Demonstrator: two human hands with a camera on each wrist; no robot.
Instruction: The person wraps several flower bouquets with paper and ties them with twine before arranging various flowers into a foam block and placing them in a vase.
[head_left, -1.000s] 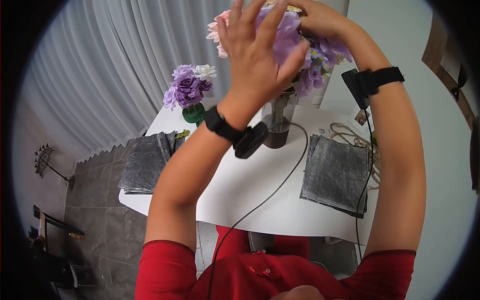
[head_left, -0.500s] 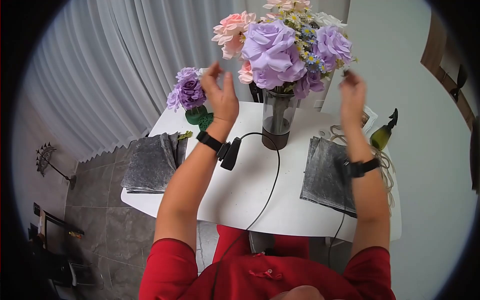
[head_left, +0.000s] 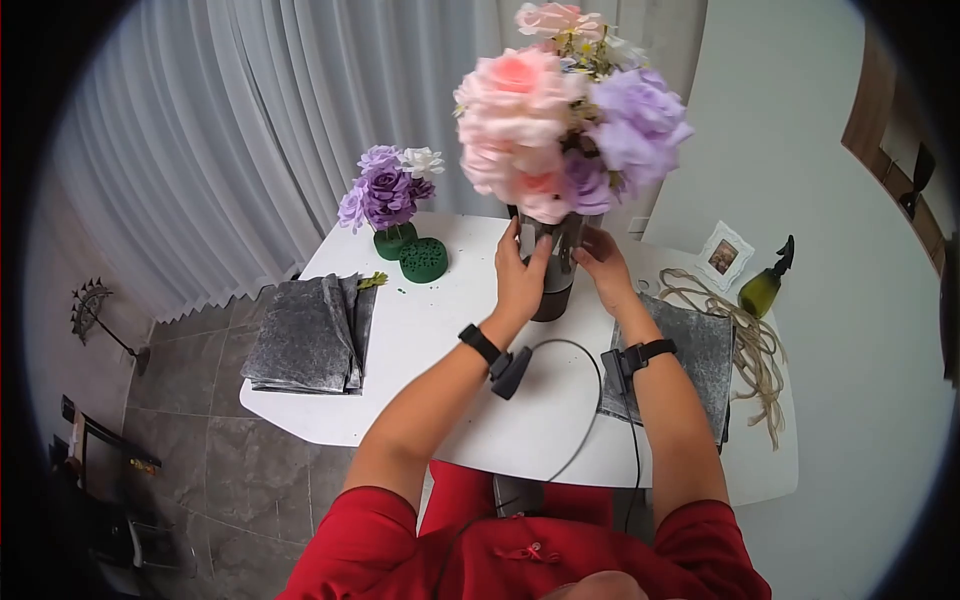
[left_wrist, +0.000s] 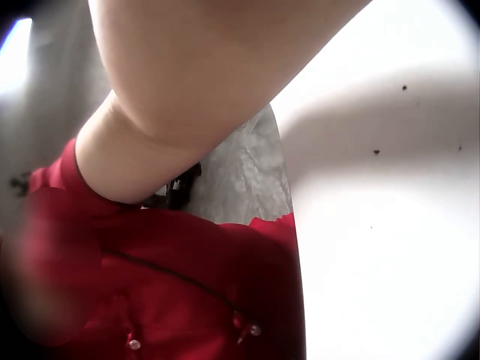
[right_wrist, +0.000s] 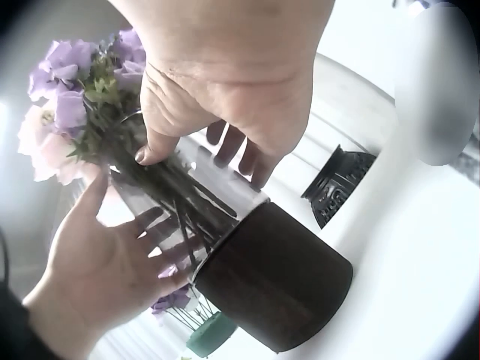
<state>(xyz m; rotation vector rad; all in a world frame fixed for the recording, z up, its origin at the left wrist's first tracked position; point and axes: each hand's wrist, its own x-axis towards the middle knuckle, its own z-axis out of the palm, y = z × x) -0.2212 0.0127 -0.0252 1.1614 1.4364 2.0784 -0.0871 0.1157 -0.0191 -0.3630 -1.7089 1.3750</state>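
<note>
A glass vase with a dark base holds a big bouquet of pink roses and lilac roses. Both hands grip the vase from opposite sides, the left hand at its left and the right hand at its right. Seen from the right wrist, the fingers of the left hand and right hand curve round the clear wall above the dark base, with stems visible inside. The left wrist view shows neither hand nor vase, only an arm and red clothing.
Purple and white flowers stand in green foam at the back left, beside a round green foam piece. Grey sheets lie left, more right, near rope, a white frame and a green bottle. A cable crosses the table.
Both hands have come down from the flowers, passing through the air, to the vase. The bouquet has turned, bringing pink roses to the front where a large lilac rose was.
</note>
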